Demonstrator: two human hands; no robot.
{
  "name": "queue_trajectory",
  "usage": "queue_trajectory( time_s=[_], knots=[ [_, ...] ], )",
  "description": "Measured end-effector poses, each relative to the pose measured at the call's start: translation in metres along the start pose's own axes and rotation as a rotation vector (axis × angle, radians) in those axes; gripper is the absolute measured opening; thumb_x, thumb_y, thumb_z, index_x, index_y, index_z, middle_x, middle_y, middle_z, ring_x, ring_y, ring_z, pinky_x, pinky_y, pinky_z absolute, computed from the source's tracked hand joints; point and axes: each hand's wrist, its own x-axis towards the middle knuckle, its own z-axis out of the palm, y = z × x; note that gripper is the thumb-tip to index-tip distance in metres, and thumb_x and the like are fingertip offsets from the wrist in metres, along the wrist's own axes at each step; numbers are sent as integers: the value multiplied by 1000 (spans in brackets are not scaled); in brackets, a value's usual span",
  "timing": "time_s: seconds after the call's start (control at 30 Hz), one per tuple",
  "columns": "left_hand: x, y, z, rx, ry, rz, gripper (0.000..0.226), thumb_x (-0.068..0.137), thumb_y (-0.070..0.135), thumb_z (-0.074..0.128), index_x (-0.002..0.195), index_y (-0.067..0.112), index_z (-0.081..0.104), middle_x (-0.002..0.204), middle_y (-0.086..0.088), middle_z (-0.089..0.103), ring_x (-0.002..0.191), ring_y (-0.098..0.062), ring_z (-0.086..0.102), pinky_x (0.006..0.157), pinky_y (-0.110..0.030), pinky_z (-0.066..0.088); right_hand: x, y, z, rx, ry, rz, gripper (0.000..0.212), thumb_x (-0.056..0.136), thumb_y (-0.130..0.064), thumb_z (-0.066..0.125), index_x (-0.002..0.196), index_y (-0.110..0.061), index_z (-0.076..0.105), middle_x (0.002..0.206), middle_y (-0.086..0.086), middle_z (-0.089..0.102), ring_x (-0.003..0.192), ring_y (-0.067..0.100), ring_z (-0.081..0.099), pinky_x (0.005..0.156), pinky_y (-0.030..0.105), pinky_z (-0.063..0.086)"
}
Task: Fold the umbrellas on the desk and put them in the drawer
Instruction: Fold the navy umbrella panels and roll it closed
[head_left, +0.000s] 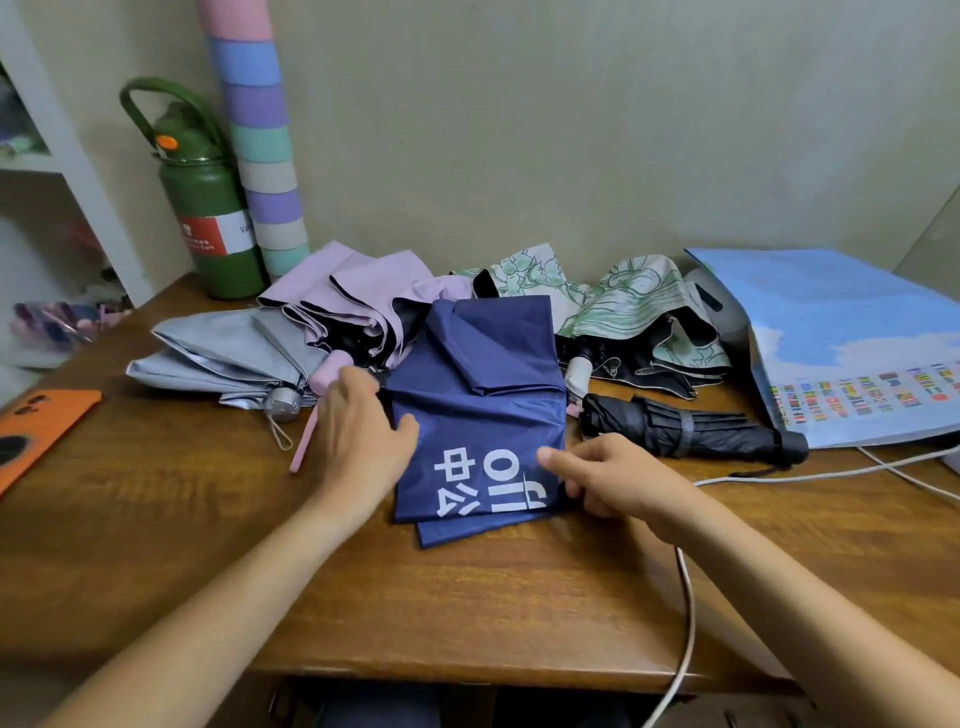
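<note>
Navy umbrella (480, 395): lies flattened at the middle of the wooden desk (467, 597), its canopy spread in flat panels with white lettering toward the near edge.
Left hand (358, 431): rests on the navy cloth's left edge, thumb laid over the fabric and fingers bent along the side; whether it grips the cloth cannot be told.
Right hand (605, 475): at the cloth's lower right corner, forefinger stretched out onto the fabric, the other fingers curled under at the edge.
Black umbrella (685, 428): already rolled and strapped, lying just right of the navy one.
Floral umbrella (628, 312): collapsed but loose, behind the black one.
Pink umbrella (363, 296): loose, behind the navy cloth to the left, its pink handle near the left hand.
Grey umbrella (223, 353): loose, far left on the desk.
Green bottle (210, 208): stands in the back left corner.
Orange phone (36, 431): at the desk's left edge.
White cable (685, 623): runs over the near right edge.
</note>
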Motion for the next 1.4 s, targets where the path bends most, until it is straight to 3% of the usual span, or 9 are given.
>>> queue_trajectory(
  time_s=[0.1,0.17,0.33,0.47,0.67,0.87,1.17,1.3,1.4],
  knots=[
    [-17,2,1,92,-42,527,32,86,29,71,112,15,58,113,-1,53,107,-23,49,94,-37,44,7,-5,0,78,67,82,42,99,-41,65,74,-8,64,53,-4,60,39,13,40,41,20,32],
    [-23,-3,9,161,-254,613,49,94,48,54,134,19,58,136,0,51,130,-20,44,112,-38,40,12,-7,1,141,98,105,37,102,-37,63,86,-4,66,60,-1,64,38,14,39,39,20,30],
    [-34,-9,21,291,-507,588,76,96,70,15,163,37,11,172,7,-2,156,-7,-16,127,-35,-8,35,-12,6,48,271,20,33,105,-29,54,81,-7,59,70,7,66,42,21,47,41,24,35],
    [-30,3,21,371,-541,546,75,97,73,14,162,40,-3,170,6,-16,153,-8,-26,127,-42,-12,52,-12,7,-513,564,-138,25,99,-33,54,95,-8,56,77,9,61,78,38,59,63,38,41],
    [-34,5,23,460,-640,512,76,99,74,18,159,44,-16,167,5,-29,149,-12,-36,125,-49,-15,48,-26,5,-955,584,-148,35,99,-36,60,118,-10,47,112,13,64,101,39,66,65,37,38],
    [-35,0,14,497,-688,523,77,96,80,18,156,49,-20,162,8,-38,144,-12,-45,123,-53,-18,49,-13,29,-992,396,-728,31,94,-39,59,111,-13,58,108,7,54,92,31,57,65,40,47],
    [-25,-6,16,483,-697,486,78,90,87,21,152,59,-19,162,10,-38,144,-18,-46,120,-59,-21,60,13,37,-1096,373,-692,49,99,-52,37,129,-20,58,130,5,53,106,27,55,85,41,50],
    [-27,-6,17,498,-674,488,76,91,86,20,152,60,-18,162,9,-38,145,-19,-44,119,-60,-22,61,-14,33,-906,429,-696,28,93,-35,62,110,-14,57,108,3,55,93,28,58,64,35,41],
    [-26,-6,17,491,-674,484,76,90,87,19,152,60,-17,162,9,-37,145,-19,-44,119,-60,-22,67,-28,31,-811,578,-754,43,78,-25,83,105,-10,53,104,6,52,85,28,54,62,35,44]
  ],
)
